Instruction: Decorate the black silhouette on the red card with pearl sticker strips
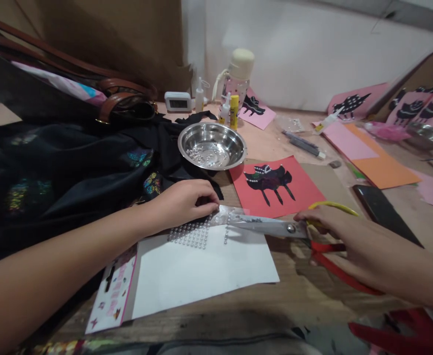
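My left hand (192,199) is closed in a pinch on the upper edge of a clear sheet of pearl stickers (189,234). Rows of small pearl beads cover its left part, and a short single row hangs near the scissors. My right hand (334,236) grips scissors (268,226) with one yellow and one red handle. Their blades point left, at the right end of the pearl sheet. Under the sheet lies white paper (201,281), with a printed header card (115,291) at its left.
Behind my hands stand a steel bowl (234,160) holding small beads and a red card (305,182) with a black beaded cutout. A bottle (242,64), glue stick (234,112), and digital clock (178,102) stand farther back. Black fabric (72,167) lies left, a dark phone-like object (382,212) right.
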The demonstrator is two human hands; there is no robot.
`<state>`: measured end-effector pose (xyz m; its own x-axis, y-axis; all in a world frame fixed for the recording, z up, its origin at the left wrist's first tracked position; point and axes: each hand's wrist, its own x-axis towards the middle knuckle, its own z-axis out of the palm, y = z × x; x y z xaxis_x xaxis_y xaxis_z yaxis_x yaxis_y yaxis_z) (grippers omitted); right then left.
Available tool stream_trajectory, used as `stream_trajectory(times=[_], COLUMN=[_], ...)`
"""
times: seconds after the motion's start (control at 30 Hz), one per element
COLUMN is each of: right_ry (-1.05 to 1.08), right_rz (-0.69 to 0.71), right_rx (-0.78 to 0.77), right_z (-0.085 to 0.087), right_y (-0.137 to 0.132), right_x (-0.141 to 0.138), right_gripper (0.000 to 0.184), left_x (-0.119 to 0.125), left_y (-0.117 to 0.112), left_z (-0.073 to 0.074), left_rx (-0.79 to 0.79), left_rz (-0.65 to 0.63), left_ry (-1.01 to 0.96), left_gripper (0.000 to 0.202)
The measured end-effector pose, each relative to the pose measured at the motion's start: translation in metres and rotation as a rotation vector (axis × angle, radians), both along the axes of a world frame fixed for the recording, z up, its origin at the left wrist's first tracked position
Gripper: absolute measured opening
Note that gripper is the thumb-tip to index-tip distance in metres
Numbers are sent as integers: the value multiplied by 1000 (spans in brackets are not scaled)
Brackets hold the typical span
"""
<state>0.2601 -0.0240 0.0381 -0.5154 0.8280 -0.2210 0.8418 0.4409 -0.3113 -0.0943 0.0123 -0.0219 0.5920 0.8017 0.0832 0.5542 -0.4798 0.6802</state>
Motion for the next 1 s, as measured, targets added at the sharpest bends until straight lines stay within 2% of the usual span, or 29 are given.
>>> stream_trajectory(times=[0.13, 0.27, 0.57, 0.73, 1.0], right_ry=[-96, -141, -73, -72, -37], right_rz=[-5, 3, 74, 85, 86], right_rx=[-35, -40, 13, -14, 9], right_z=[0, 0, -8, -12, -12], right_y=[14, 18, 21, 25, 21], right_x=[-5, -17, -28, -31, -35], right_gripper=[47, 47, 47, 46, 41], left_x=[0, 0, -1, -1, -2], left_y=[1, 1, -2, -3, -2], left_z=[0, 0, 0, -1, -3], left_rx=[18, 31, 39, 44, 61], left_rz=[-2, -3, -8, -16, -42], left_ry=[-7, -12, -22, -37, -40], left_gripper=[12, 12, 13, 15, 15])
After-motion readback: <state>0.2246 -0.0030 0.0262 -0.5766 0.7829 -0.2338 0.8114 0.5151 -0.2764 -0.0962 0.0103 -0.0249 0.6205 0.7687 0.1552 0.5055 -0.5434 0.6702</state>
